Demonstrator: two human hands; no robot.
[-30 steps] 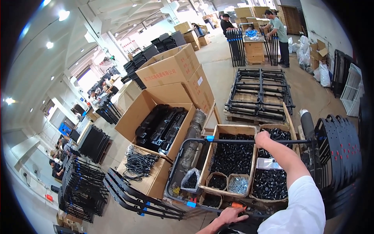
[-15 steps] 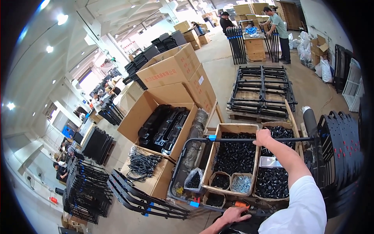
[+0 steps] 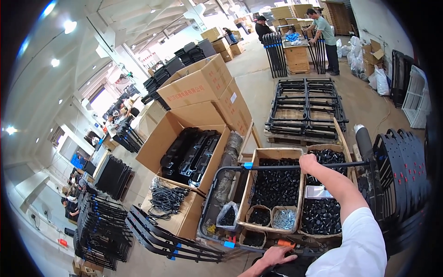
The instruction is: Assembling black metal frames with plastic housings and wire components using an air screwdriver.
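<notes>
A black tubular metal frame (image 3: pixel 326 165) with blue tape at its left corners lies across wooden boxes of small parts. My right hand (image 3: pixel 308 162) is closed around its far bar, above the boxes. At the near side my left hand (image 3: pixel 278 255) is over the near bar, fingers bent over it and partly hidden. Right beside that hand lies an orange-and-black tool (image 3: pixel 286 243), mostly covered. Beneath the frame, one box holds black plastic caps (image 3: pixel 277 187), a small tub of silver screws (image 3: pixel 284 219) and a tub of tiny black parts (image 3: pixel 259 216). More black caps (image 3: pixel 320 217) fill the right box, under a pale tray (image 3: pixel 319 192).
An open carton (image 3: pixel 148 148) of black moulded parts stands to the left, near a bundle of black cables (image 3: pixel 167 198). Curved black frames lean at the right (image 3: pixel 399 175) and lower left (image 3: pixel 170 237). Beyond, frames lie on a pallet (image 3: pixel 281 138); two people work at a bench (image 3: pixel 296 57).
The whole view has shifted slightly. Both hands keep their places on the frame, and the frame lies as before.
</notes>
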